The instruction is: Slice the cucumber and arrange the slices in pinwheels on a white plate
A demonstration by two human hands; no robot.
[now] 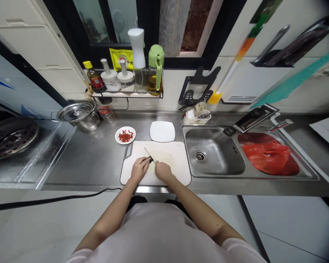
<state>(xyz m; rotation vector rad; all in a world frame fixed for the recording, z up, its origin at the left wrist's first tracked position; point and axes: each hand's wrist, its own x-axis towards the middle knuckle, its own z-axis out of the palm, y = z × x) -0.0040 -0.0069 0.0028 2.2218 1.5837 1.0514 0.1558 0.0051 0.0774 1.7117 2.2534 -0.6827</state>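
Observation:
On the white cutting board (178, 153), my right hand (163, 171) is closed around the handle of a knife (147, 151). Its narrow blade slants up and left, away from me. My left hand (140, 168) has its fingers closed on a small dark piece of food (151, 159), which lies against the blade; its kind is too small to tell. Behind the board stand a white plate (162, 131) with nothing on it and a small white dish (117, 136) of red bits (125, 136).
A lidded steel pot (88, 122) and a red-capped jar (107, 115) stand left. Right of the board is a double sink (214, 153), with a red plastic bag (271, 157) in its far bowl. A rack (128, 95) of seasonings hangs behind. A black cord (71, 197) runs along the front.

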